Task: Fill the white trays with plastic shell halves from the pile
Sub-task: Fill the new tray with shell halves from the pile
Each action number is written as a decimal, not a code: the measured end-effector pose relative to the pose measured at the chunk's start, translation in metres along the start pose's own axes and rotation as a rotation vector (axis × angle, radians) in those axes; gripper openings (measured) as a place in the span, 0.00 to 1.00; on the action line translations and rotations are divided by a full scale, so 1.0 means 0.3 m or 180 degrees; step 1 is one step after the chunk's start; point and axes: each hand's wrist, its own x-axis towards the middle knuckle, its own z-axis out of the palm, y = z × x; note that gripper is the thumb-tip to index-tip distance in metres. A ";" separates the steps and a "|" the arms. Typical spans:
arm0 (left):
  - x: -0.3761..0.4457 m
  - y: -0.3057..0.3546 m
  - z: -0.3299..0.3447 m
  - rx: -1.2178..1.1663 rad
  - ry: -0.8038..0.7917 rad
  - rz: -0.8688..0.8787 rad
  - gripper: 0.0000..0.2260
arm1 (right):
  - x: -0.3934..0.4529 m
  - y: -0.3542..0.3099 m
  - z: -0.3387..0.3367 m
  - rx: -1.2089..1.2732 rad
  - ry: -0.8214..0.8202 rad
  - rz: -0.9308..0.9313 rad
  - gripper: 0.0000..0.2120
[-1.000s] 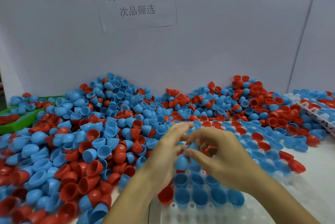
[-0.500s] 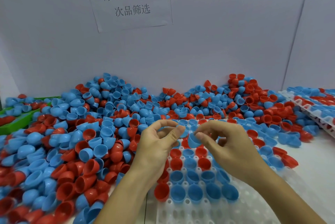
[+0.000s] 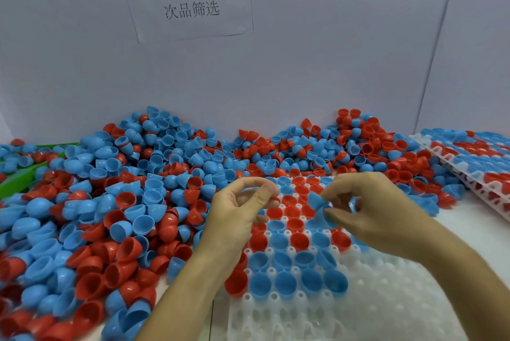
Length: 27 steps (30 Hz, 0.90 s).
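Seemingly mid-placement, the right hand (image 3: 367,213) pinches a blue shell half (image 3: 317,201) above the white tray (image 3: 386,310), which lies beneath both hands. The left hand (image 3: 237,211) curls thumb to forefinger; whether it holds anything is unclear. Next, the half needs seating in a free socket.

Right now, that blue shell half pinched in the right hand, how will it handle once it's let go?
The blue shell half looks thin and hollow, so probably light. Its rounded bottom suggests it may roll or tip if dropped outside a tray pocket. The right hand holds it by fingertips alone, so likely fairly stiff.
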 end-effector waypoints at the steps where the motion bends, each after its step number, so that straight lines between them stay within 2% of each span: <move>1: 0.003 0.000 -0.003 -0.0018 0.0071 -0.0015 0.18 | -0.018 0.008 -0.030 -0.0254 -0.0172 0.0112 0.03; 7: 0.010 -0.002 -0.013 0.0041 0.0258 -0.0006 0.20 | -0.113 0.004 -0.079 -0.1124 -0.1121 0.0773 0.05; 11: 0.012 -0.005 -0.017 0.0051 0.0295 -0.0027 0.18 | -0.118 0.001 0.017 -0.1404 -0.1379 0.0748 0.11; 15: 0.013 -0.006 -0.020 0.0084 0.0330 -0.0086 0.17 | -0.097 0.011 0.017 -0.1315 -0.1555 0.0798 0.12; 19: 0.018 -0.010 -0.026 0.0145 0.0381 -0.0170 0.07 | -0.061 0.021 -0.018 -0.0990 -0.1741 0.0755 0.10; 22: 0.017 -0.013 -0.031 0.0162 0.0444 -0.0199 0.06 | 0.002 0.036 -0.041 -0.0645 -0.1506 0.0597 0.05; 27: 0.016 -0.019 -0.034 0.0403 0.0496 -0.0136 0.06 | 0.073 0.078 0.050 -0.0180 -0.0326 0.0237 0.07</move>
